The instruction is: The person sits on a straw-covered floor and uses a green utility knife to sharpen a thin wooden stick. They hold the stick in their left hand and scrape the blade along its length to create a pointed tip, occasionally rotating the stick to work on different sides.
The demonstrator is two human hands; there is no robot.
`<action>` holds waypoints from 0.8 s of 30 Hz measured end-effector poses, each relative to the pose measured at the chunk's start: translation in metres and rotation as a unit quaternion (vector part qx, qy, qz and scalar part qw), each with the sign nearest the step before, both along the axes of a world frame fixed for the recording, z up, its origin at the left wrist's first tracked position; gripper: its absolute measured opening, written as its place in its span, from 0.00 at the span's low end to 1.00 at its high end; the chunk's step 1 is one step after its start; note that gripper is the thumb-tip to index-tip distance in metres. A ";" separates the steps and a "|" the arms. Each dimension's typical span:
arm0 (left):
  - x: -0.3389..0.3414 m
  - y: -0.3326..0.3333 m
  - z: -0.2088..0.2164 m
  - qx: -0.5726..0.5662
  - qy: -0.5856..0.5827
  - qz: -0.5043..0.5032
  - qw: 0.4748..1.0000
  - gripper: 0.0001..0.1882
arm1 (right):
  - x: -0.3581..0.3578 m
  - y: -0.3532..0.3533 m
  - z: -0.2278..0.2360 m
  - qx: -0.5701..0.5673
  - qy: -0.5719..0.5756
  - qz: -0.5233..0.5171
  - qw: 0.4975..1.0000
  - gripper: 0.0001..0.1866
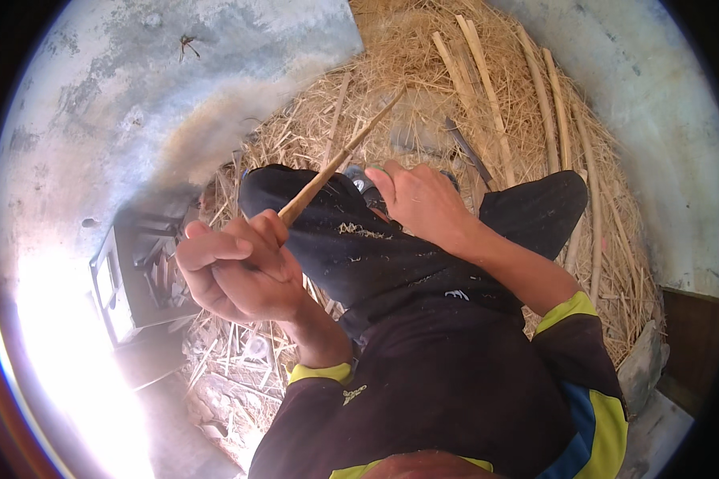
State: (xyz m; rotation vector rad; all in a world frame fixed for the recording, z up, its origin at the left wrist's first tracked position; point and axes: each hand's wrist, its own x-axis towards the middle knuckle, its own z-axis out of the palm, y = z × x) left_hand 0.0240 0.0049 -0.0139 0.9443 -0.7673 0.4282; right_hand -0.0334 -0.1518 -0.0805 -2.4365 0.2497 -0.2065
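My left hand [240,267] is closed round the thick end of a long, tapering wooden stick [327,172]. The stick slants up and away to the right, its thin tip above the straw-covered floor. Over my crossed legs, my right hand [423,199] is curled with its back up, close to my feet. Its fingertips are hidden, so what they grip cannot be made out. A dark grey and black object [362,185] shows beside the right thumb, partly covered. Beyond the right hand lies a dark, narrow blade-like strip [467,152].
Straw and shavings [399,48] cover the floor. Several long split sticks [487,88] lie ahead and to the right. Pale walls [216,88] curve round the spot. A grey frame-like box [144,271] stands at the left by bright light. A stone [645,363] sits at the right.
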 end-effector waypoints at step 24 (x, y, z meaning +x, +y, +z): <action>-0.004 -0.004 -0.003 0.023 -0.009 0.044 0.999 0.19 | 0.009 -0.005 -0.013 0.042 0.012 0.006 0.999 0.24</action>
